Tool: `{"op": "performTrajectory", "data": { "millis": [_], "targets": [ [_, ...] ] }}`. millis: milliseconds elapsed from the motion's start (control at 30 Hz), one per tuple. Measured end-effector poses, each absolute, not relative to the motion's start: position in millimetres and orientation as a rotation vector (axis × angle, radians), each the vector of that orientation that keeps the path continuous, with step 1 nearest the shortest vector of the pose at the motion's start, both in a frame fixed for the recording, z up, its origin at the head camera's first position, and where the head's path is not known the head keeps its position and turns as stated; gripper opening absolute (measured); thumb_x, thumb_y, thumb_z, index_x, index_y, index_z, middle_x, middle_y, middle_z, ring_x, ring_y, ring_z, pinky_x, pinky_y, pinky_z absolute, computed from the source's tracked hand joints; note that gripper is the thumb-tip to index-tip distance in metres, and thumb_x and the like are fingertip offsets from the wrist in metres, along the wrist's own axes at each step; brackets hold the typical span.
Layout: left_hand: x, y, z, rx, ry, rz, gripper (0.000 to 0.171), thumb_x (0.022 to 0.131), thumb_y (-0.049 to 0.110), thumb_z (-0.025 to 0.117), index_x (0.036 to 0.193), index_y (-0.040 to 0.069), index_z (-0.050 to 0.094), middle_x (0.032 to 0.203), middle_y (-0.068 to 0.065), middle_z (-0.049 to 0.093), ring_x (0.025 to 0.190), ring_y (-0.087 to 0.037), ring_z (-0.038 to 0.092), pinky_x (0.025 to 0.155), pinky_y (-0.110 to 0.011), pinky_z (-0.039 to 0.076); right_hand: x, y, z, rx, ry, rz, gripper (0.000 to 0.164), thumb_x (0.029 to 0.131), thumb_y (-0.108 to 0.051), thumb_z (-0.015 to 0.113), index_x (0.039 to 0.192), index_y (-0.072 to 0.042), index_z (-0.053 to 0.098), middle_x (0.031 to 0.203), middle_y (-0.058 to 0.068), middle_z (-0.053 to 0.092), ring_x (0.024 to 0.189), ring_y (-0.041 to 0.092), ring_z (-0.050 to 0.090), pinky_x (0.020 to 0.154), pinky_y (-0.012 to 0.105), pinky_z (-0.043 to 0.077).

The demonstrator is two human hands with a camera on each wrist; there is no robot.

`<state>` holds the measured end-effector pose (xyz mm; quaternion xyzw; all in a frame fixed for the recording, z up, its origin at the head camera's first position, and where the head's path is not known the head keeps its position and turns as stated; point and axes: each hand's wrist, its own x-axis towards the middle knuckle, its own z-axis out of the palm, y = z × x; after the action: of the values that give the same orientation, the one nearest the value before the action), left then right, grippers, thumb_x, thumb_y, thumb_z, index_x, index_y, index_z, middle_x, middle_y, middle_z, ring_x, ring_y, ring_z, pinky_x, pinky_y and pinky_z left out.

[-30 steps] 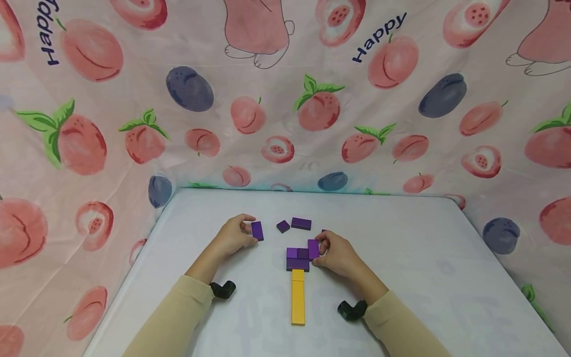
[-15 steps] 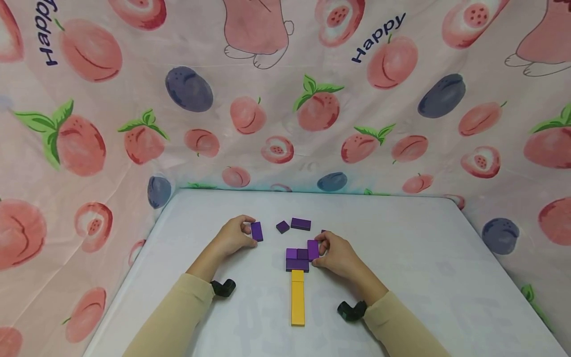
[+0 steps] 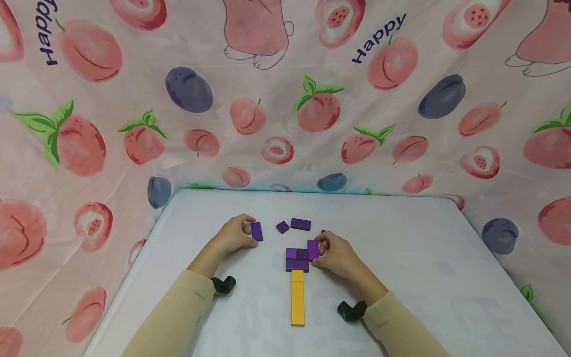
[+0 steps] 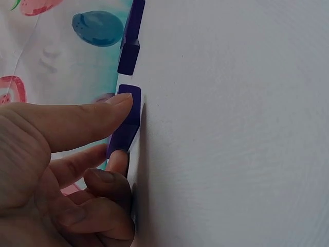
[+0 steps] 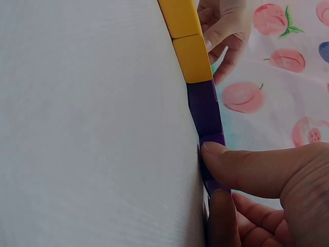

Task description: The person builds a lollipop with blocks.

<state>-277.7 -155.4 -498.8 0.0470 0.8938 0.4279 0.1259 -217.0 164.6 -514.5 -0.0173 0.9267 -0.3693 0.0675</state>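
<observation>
In the head view my left hand (image 3: pixel 233 235) pinches a purple rectangular block (image 3: pixel 256 231) between thumb and fingers, left of the other pieces. The left wrist view shows the thumb against this block (image 4: pixel 123 138), close to the white surface. My right hand (image 3: pixel 340 255) grips another purple block (image 3: pixel 313 250) at the right side of a purple group. That group has a small lighter purple block (image 3: pixel 291 253), a darker one (image 3: pixel 302 254) and a long purple block (image 3: pixel 297 266) below them. Yellow blocks (image 3: pixel 298 302) form a narrow column beneath, touching it.
A small purple block (image 3: pixel 282 227) and a longer one (image 3: pixel 301 224) lie loose farther back on the white table (image 3: pixel 401 277). A purple corner (image 3: pixel 323 231) peeks out behind the right fingers. A fruit-print cloth (image 3: pixel 285 119) hangs behind the table.
</observation>
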Motion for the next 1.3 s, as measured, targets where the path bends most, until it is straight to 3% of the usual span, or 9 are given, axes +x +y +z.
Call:
{"op": "performTrajectory", "data": {
  "millis": [467, 1300],
  "targets": [
    [-279.8, -155.2, -502.9, 0.157, 2.644, 1.182, 0.061, 0.081, 0.008, 0.090, 0.137, 0.010, 0.065, 0.098, -0.003, 0.060, 0.094, -0.021, 0.056, 0.087, -0.039, 0.045, -217.1, 164.2, -515.4, -0.052, 2.796, -1.107, 0.062, 0.076, -0.011, 0.098, 0.129, -0.011, 0.066, 0.091, 0.002, 0.061, 0.085, 0.018, 0.055, 0.078, 0.033, 0.047],
    [-267.2, -143.3, -495.8, 0.263, 2.634, 1.175, 0.060, 0.081, 0.008, 0.091, 0.136, 0.011, 0.066, 0.100, -0.004, 0.062, 0.097, -0.021, 0.057, 0.093, -0.042, 0.046, -217.4, 164.8, -514.3, -0.046, 2.769, -1.142, 0.062, 0.075, -0.010, 0.097, 0.128, -0.011, 0.065, 0.092, 0.002, 0.061, 0.085, 0.018, 0.055, 0.078, 0.033, 0.046]
  ]
}}
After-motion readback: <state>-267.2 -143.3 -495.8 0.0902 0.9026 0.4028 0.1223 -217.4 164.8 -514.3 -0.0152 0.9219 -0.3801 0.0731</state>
